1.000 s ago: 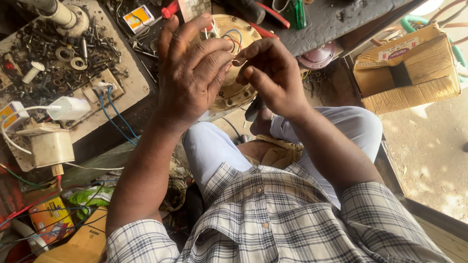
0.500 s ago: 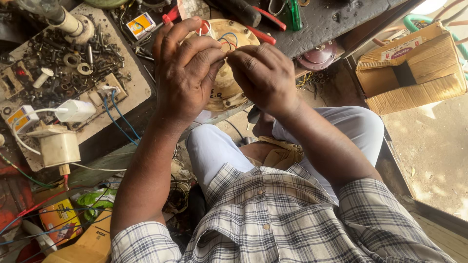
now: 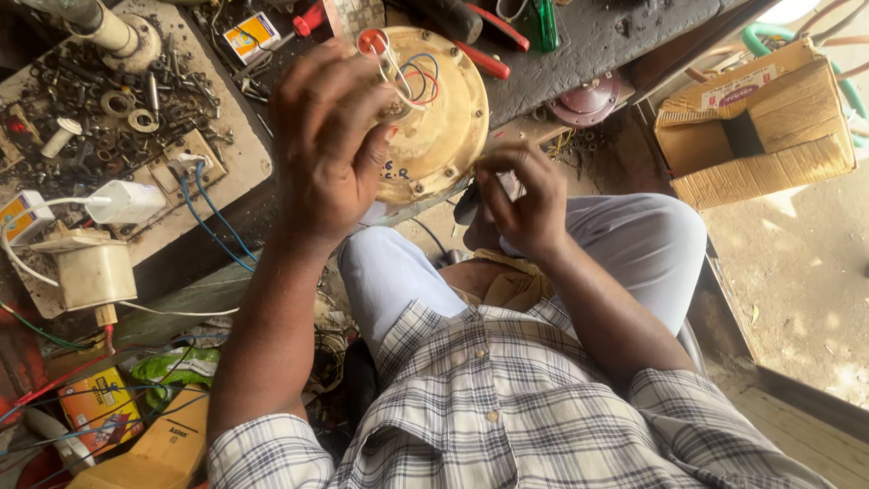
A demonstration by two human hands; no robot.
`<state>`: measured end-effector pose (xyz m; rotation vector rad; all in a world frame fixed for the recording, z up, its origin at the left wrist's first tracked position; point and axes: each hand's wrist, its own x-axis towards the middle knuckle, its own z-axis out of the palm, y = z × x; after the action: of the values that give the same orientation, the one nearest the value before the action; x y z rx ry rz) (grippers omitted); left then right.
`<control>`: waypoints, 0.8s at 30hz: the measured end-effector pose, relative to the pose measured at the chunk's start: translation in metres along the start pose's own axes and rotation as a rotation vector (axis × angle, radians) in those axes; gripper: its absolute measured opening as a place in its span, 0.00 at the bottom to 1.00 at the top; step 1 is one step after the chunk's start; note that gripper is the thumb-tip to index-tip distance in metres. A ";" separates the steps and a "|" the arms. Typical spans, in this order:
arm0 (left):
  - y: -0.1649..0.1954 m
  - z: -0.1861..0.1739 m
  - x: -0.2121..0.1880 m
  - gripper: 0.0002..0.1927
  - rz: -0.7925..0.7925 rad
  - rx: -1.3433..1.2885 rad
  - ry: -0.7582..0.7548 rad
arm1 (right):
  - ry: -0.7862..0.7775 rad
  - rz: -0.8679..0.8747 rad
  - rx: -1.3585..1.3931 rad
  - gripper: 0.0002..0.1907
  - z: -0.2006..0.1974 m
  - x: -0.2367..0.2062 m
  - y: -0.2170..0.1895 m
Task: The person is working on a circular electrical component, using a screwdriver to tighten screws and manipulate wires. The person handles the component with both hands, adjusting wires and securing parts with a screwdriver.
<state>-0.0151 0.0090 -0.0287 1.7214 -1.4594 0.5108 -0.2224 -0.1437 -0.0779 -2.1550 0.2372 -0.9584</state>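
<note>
Motor (image 3: 444, 118), a round cream-yellow metal housing, sits tilted on the edge of the table (image 3: 597, 41), over the person's lap. Coloured wires (image 3: 412, 77), white, blue and red, loop out of its centre towards 11 o'clock and end at a small red ring.

The left hand (image 3: 330, 145) lies over the housing's 9 o'clock side, fingers curled together around the wire roots, pinching them at the hub. The right hand (image 3: 529, 204) is at the rim's 5 o'clock, its grip closed on something small and pale; what it is I cannot tell.

By my judgement the housing is cast metal: heavy, stiff and a little greasy, so it is best held by the rim or steadied against the table. The wires are thin and limp, and would likely tear at their joints if they bore any weight.

At 12 o'clock of the motor lie red-handled pliers (image 3: 484, 45) and a green tool (image 3: 548, 23). At 3 o'clock, a dark round cap (image 3: 588, 100) rests at the table edge, and farther out stands a torn cardboard box (image 3: 756, 127). At 9 o'clock a tray (image 3: 226, 167) holds nuts, washers and screws, with a white plug (image 3: 127, 201) on a blue lead and a cream socket box (image 3: 90, 272) just beyond at 8 o'clock.
</note>
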 end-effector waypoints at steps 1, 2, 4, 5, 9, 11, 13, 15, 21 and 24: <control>0.001 -0.002 -0.005 0.15 -0.025 -0.022 0.014 | -0.009 -0.005 -0.030 0.07 0.000 -0.009 0.000; 0.003 -0.004 -0.012 0.16 -0.046 -0.043 0.032 | -0.016 -0.016 -0.061 0.07 -0.001 -0.018 0.000; 0.003 -0.005 -0.023 0.17 -0.109 -0.117 0.084 | -0.028 0.007 -0.086 0.08 -0.002 -0.030 0.003; 0.005 -0.006 -0.030 0.18 -0.162 -0.169 0.112 | -0.040 0.047 -0.077 0.08 -0.003 -0.036 0.003; 0.005 -0.003 -0.058 0.18 -0.323 -0.330 0.199 | -0.089 0.161 -0.051 0.08 -0.011 -0.057 0.007; 0.002 0.002 -0.067 0.18 -0.380 -0.385 0.210 | -0.095 0.215 -0.050 0.06 -0.017 -0.067 0.006; -0.003 0.007 -0.072 0.18 -0.379 -0.374 0.211 | -0.096 0.250 -0.059 0.06 -0.024 -0.075 0.002; -0.009 0.011 -0.075 0.18 -0.331 -0.300 0.199 | -0.097 0.278 -0.081 0.05 -0.032 -0.084 -0.003; -0.022 0.016 -0.084 0.14 -0.228 -0.349 0.220 | -0.012 0.235 -0.116 0.05 -0.065 -0.117 -0.030; -0.024 0.016 -0.089 0.11 -0.192 -0.350 0.224 | -0.016 0.204 -0.169 0.05 -0.086 -0.134 -0.051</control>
<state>-0.0182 0.0522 -0.1121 1.4555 -1.1346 0.3122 -0.3831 -0.0983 -0.0793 -2.2382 0.5366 -0.8284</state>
